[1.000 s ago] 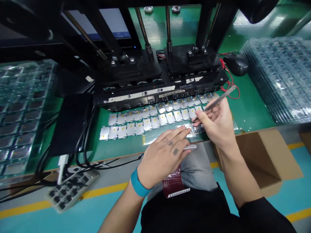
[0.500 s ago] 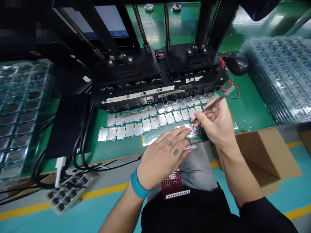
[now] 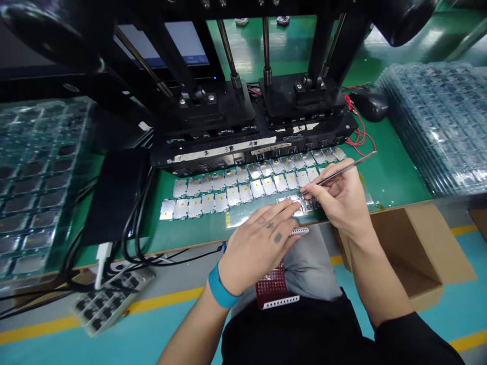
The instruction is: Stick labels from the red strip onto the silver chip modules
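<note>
My right hand point(image 3: 344, 203) is closed around metal tweezers point(image 3: 352, 166), whose tips point down and left at a small circuit board point(image 3: 311, 204) near the table's front edge. My left hand point(image 3: 258, 241) reaches flat over the same edge, its fingertips beside the tweezer tips. Between its thumb and fingers shows the white holed edge of a dark red sheet point(image 3: 272, 285), which hangs down over my lap; the palm side is hidden. Two rows of silver boards with yellow dots point(image 3: 221, 202) lie behind my hands.
A black test fixture point(image 3: 213, 147) with switches stands behind the rows. Stacked clear trays point(image 3: 449, 126) are at the right, more trays point(image 3: 38, 187) at the left. A black mouse point(image 3: 369, 103), red wires, black cables point(image 3: 131, 223) and an open cardboard box point(image 3: 403, 248) surround the work area.
The tweezers have tilted flatter, their rear end dropping and swinging right. My left hand has barely moved. The camera view has shifted slightly.
</note>
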Action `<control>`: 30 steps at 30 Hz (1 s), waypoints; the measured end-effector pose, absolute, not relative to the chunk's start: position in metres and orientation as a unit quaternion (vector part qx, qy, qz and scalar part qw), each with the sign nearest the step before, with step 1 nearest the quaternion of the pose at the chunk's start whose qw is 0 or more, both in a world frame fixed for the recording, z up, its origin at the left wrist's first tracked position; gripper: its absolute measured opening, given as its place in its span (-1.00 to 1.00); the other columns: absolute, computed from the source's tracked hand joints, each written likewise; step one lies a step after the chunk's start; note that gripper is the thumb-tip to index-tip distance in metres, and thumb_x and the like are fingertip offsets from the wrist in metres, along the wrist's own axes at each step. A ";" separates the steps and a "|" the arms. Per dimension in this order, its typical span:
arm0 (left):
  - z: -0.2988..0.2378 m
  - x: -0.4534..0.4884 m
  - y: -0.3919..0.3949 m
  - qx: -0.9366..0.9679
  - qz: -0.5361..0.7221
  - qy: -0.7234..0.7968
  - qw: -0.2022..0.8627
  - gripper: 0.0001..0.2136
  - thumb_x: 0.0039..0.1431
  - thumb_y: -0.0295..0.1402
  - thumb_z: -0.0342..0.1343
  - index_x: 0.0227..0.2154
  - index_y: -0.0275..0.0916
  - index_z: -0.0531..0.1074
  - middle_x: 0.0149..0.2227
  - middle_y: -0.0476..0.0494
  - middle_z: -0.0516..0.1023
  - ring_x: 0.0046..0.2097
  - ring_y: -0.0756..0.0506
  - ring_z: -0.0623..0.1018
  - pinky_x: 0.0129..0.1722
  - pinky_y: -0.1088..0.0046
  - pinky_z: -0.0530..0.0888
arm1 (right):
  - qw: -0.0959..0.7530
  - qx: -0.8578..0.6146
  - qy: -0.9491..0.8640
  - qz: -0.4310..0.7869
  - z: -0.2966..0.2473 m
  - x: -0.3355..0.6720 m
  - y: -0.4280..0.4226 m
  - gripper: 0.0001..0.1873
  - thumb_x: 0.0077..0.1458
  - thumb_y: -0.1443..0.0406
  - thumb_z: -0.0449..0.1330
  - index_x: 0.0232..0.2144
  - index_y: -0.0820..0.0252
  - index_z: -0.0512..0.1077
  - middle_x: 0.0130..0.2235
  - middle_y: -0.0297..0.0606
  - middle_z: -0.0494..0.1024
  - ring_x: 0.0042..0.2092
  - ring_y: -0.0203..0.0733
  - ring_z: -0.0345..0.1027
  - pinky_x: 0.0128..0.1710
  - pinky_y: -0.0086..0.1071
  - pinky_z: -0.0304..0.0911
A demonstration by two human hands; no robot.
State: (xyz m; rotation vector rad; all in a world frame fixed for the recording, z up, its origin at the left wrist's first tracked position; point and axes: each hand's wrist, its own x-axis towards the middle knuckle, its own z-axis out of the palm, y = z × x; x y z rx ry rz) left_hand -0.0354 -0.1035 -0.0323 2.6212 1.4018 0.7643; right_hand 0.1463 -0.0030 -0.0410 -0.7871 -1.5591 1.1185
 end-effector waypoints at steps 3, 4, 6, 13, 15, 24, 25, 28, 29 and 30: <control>-0.031 -0.036 -0.103 0.853 0.256 0.453 0.048 -0.87 0.41 -0.32 0.03 -0.15 -0.25 0.41 0.15 -0.28 0.54 0.23 -0.22 0.49 0.12 0.10 0.54 | 0.526 -0.326 -0.634 0.464 -0.040 0.144 -0.005 -0.61 0.01 0.35 0.42 -0.26 0.02 0.28 -0.39 -0.49 0.53 -0.44 -0.24 0.55 -0.49 -0.34 0.53; -0.030 -0.037 -0.103 0.851 0.263 0.452 0.059 -0.88 0.40 -0.33 0.03 -0.15 -0.25 0.41 0.16 -0.29 0.53 0.24 -0.23 0.48 0.13 0.08 0.54 | 0.544 -0.328 -0.622 0.457 -0.039 0.144 -0.008 -0.62 0.03 0.34 0.41 -0.25 0.01 0.28 -0.38 -0.48 0.53 -0.42 -0.23 0.55 -0.47 -0.32 0.54; -0.026 -0.038 -0.104 0.840 0.292 0.449 0.089 -0.89 0.40 -0.33 0.04 -0.14 -0.22 0.40 0.15 -0.27 0.54 0.26 -0.24 0.46 0.13 0.06 0.53 | 0.597 -0.328 -0.593 0.429 -0.032 0.143 -0.018 -0.62 0.06 0.35 0.40 -0.23 0.00 0.27 -0.35 -0.47 0.53 -0.37 -0.19 0.57 -0.43 -0.26 0.55; -0.026 -0.043 -0.114 0.696 0.511 0.458 0.211 -0.88 0.34 -0.37 0.13 -0.10 -0.12 0.42 -0.17 -0.05 0.68 -0.12 -0.04 0.67 -0.09 0.37 0.63 | 0.661 -0.298 -0.534 0.436 0.002 0.134 -0.065 -0.69 0.12 0.32 0.38 -0.21 0.03 0.30 -0.36 -0.44 0.55 -0.36 -0.23 0.58 -0.37 -0.28 0.60; -0.028 -0.044 -0.117 0.669 0.519 0.494 0.198 -0.86 0.30 -0.38 0.17 -0.11 -0.11 0.45 -0.23 -0.02 0.68 -0.21 -0.02 0.67 -0.19 0.44 0.64 | 0.663 -0.297 -0.537 0.429 0.005 0.129 -0.072 -0.71 0.14 0.32 0.37 -0.21 0.03 0.31 -0.37 -0.46 0.54 -0.38 -0.26 0.57 -0.39 -0.32 0.60; -0.027 -0.042 -0.117 0.668 0.495 0.535 0.149 -0.93 0.33 -0.29 0.17 -0.17 -0.08 0.48 -0.30 0.04 0.68 -0.32 0.01 0.67 -0.35 0.48 0.60 | 0.642 -0.279 -0.574 0.426 -0.002 0.117 -0.074 -0.70 0.15 0.41 0.32 -0.19 0.01 0.29 -0.35 -0.47 0.50 -0.38 -0.25 0.58 -0.35 -0.29 0.64; -0.027 -0.042 -0.117 0.669 0.494 0.535 0.148 -0.93 0.33 -0.29 0.17 -0.18 -0.08 0.48 -0.30 0.04 0.68 -0.33 0.01 0.67 -0.35 0.49 0.60 | 0.641 -0.279 -0.573 0.428 -0.002 0.117 -0.074 -0.69 0.15 0.43 0.31 -0.19 0.01 0.29 -0.35 -0.47 0.50 -0.38 -0.25 0.59 -0.36 -0.29 0.63; -0.027 -0.042 -0.117 0.672 0.494 0.533 0.143 -0.94 0.32 -0.30 0.18 -0.19 -0.10 0.48 -0.31 0.05 0.68 -0.35 0.03 0.66 -0.37 0.51 0.58 | 0.638 -0.278 -0.571 0.436 -0.003 0.118 -0.074 -0.67 0.14 0.48 0.29 -0.18 0.02 0.30 -0.35 -0.46 0.51 -0.35 -0.22 0.60 -0.35 -0.29 0.63; -0.027 -0.042 -0.117 0.673 0.494 0.532 0.142 -0.95 0.32 -0.30 0.18 -0.19 -0.10 0.48 -0.31 0.06 0.68 -0.36 0.03 0.65 -0.38 0.52 0.57 | 0.639 -0.274 -0.569 0.439 -0.004 0.118 -0.074 -0.66 0.13 0.50 0.29 -0.18 0.03 0.30 -0.34 -0.46 0.51 -0.34 -0.21 0.60 -0.35 -0.28 0.63; -0.027 -0.042 -0.117 0.673 0.495 0.531 0.141 -0.95 0.32 -0.30 0.18 -0.20 -0.10 0.48 -0.32 0.07 0.68 -0.36 0.04 0.65 -0.38 0.53 0.57 | 0.640 -0.271 -0.568 0.442 -0.004 0.118 -0.074 -0.65 0.12 0.52 0.29 -0.17 0.04 0.30 -0.34 -0.46 0.51 -0.34 -0.21 0.61 -0.35 -0.28 0.63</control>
